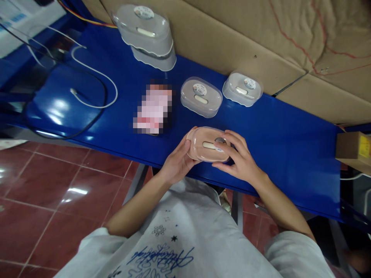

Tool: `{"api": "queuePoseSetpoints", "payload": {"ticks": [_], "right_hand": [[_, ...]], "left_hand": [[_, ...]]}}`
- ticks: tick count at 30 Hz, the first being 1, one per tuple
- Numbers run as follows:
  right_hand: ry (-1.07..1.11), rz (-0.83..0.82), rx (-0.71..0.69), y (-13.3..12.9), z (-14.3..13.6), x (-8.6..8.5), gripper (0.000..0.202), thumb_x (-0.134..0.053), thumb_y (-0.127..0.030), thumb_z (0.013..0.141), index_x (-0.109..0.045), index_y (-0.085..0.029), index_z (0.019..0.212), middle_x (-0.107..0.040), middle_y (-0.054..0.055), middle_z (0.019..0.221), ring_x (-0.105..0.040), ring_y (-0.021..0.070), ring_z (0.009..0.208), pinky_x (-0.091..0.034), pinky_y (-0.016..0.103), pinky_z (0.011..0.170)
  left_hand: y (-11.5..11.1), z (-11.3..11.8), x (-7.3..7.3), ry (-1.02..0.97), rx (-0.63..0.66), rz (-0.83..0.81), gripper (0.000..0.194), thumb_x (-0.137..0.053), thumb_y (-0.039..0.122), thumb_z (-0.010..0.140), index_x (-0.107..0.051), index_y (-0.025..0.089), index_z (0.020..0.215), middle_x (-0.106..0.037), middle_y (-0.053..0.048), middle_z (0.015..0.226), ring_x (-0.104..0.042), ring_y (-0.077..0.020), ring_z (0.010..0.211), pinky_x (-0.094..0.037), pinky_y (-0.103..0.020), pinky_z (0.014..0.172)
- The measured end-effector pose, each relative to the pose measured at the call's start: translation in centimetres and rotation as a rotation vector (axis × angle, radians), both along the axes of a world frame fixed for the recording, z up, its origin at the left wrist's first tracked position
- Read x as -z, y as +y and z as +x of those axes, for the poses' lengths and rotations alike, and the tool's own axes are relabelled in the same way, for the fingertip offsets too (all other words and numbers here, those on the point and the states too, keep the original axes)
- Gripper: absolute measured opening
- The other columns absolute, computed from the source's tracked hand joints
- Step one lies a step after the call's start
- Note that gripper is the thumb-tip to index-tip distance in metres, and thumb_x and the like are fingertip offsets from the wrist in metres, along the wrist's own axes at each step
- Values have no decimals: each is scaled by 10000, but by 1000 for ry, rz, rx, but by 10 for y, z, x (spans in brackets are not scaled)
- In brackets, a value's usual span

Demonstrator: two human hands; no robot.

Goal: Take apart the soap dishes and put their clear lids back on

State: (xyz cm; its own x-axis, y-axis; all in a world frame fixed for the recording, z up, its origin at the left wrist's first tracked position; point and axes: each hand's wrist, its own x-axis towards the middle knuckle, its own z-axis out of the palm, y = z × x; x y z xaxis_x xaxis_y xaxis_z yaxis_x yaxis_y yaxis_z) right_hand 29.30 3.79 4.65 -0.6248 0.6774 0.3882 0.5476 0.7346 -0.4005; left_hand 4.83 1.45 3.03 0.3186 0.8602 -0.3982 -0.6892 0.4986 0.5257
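1. Blue table (275,154) is stretching out, pink box (190,151) hovering around its near edge.
2. Box's long axis is running left-right, hand to hand!
3. Left hand (177,162) is gripping the left end.
4. Right hand (245,164) is clasping the right, fingers reaching over the lid (203,155).

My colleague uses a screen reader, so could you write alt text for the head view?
A person's left hand and right hand hold a clear-lidded peach container at the near edge of a blue table; pale containers and a pixelated rectangular object sit beyond.
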Motion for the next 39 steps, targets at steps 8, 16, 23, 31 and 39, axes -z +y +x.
{"api": "queuePoseSetpoints", "payload": {"ticks": [8,16,23,31,39], "right_hand": [[31,-15,-22,0,2,0,823,-831,-440,933,-415,-383,1640,-543,119,1594,-486,400,1528,-487,689,1210],[143,-96,-47,-1,1,6,880,-861,-383,909,-373,-429,1640,-463,107,1605,-440,407,1567,-477,693,1234],[64,10,89,25,20,13,780,-850,-449,907,-476,-378,1588,-541,137,1523,-550,406,1443,-525,653,1174],[36,-81,206,60,32,16,681,-454,-696,1061,-411,-332,1636,-401,136,1714,-367,372,1621,-364,639,1299],[-230,-4,524,132,62,13,636,-388,-584,1093,-388,-279,1651,-381,140,1758,-265,382,1664,-215,701,1301]], "left_hand": [[-1,-2,2,9,13,82,578,-733,492,1009,-585,359,1552,-615,-32,1593,-660,-249,1333,-598,-297,944],[-2,-2,6,31,73,89,604,-705,544,1014,-554,392,1579,-593,-21,1624,-659,-274,1366,-623,-323,956],[-5,6,12,168,-52,243,668,-638,449,1066,-373,415,1679,-505,-34,1706,-440,-252,1604,-304,-500,1353],[-22,13,25,550,-62,711,608,-599,330,1097,-399,486,1649,-332,3,1795,-249,-246,1689,-245,-509,1378],[-25,5,19,1049,43,1052,534,-516,267,1113,-447,372,1632,-401,-90,1748,-353,-299,1644,-382,-582,1311]]}}
